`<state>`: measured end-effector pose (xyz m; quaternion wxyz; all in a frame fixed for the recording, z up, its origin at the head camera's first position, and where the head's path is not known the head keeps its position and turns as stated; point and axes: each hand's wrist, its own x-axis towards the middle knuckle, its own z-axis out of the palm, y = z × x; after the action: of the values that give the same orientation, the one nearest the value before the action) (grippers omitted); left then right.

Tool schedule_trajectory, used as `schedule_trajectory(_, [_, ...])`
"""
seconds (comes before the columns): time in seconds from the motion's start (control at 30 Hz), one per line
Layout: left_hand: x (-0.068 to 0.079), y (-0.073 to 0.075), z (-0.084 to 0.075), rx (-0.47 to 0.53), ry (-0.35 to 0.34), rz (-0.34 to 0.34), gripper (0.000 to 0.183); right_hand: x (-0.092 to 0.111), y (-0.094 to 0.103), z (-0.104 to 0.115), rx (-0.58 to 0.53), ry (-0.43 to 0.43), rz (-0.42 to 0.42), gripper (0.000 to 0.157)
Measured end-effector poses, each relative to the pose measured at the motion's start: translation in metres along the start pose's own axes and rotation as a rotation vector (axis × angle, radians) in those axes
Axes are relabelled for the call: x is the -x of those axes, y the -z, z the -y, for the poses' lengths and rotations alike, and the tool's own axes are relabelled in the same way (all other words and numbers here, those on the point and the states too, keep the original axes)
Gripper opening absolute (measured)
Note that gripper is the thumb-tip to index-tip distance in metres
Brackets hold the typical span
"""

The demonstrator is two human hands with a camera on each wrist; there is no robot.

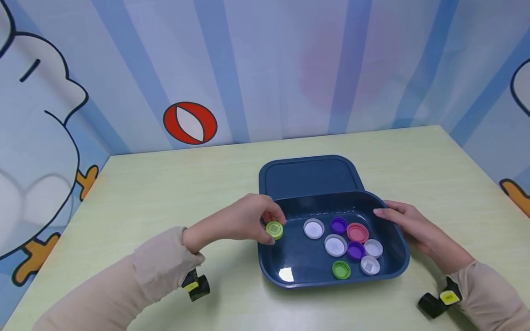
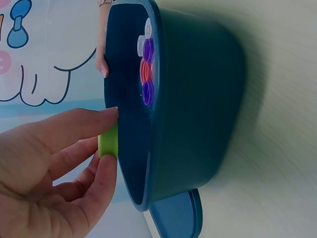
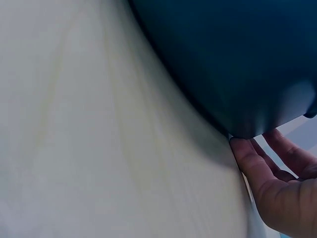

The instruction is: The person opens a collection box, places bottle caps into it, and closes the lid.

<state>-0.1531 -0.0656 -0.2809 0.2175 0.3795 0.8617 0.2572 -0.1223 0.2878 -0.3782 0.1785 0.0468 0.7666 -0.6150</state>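
Observation:
My left hand [image 1: 248, 218] pinches a yellow-green bottle cap [image 1: 274, 230] between thumb and fingers, over the left end of a dark blue plastic box [image 1: 302, 276]. In the left wrist view the same cap [image 2: 108, 141] shows edge-on, just outside the box rim. My right hand [image 1: 414, 227] grips the box's right wall, thumb over the rim; in the right wrist view its fingers [image 3: 252, 163] touch the outside low down. Inside the box lie several caps: white ones [image 1: 335, 245], purple ones [image 1: 356, 251], a red one [image 1: 358, 233] and a green one [image 1: 341, 270].
A flat dark blue lid [image 1: 308, 177] lies behind the box, partly hidden by its back wall. All stand on a pale wooden table [image 1: 178, 184]. A striped, cartoon-printed backdrop [image 1: 281, 69] rises behind the table.

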Motion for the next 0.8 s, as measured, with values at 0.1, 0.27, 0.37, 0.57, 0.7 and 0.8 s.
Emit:
schedule_trajectory(0.1, [-0.005, -0.001, -0.003, -0.007, 0.0, 0.009, 0.029, 0.0, 0.0, 0.0, 0.002, -0.001, 0.004, 0.065])
schedule_trajectory(0.27, [-0.014, -0.005, -0.007, -0.011, -0.034, 0.016, 0.028, -0.001, 0.0, 0.001, 0.008, 0.0, -0.002, 0.065])
schedule_trajectory(0.37, [-0.02, -0.008, -0.009, -0.002, -0.055, 0.027, 0.028, -0.001, 0.0, 0.0, 0.016, 0.002, -0.004, 0.065])
schedule_trajectory(0.57, [-0.028, -0.016, -0.013, 0.017, -0.074, 0.057, 0.028, -0.001, -0.001, -0.001, 0.006, 0.004, -0.003, 0.064])
schedule_trajectory(0.7, [-0.032, -0.019, -0.016, 0.004, -0.09, 0.074, 0.03, 0.0, 0.0, -0.001, -0.003, 0.004, -0.001, 0.065])
schedule_trajectory(0.8, [-0.035, -0.022, -0.018, -0.007, -0.101, 0.081, 0.029, 0.0, 0.0, -0.001, -0.009, 0.007, 0.002, 0.065])
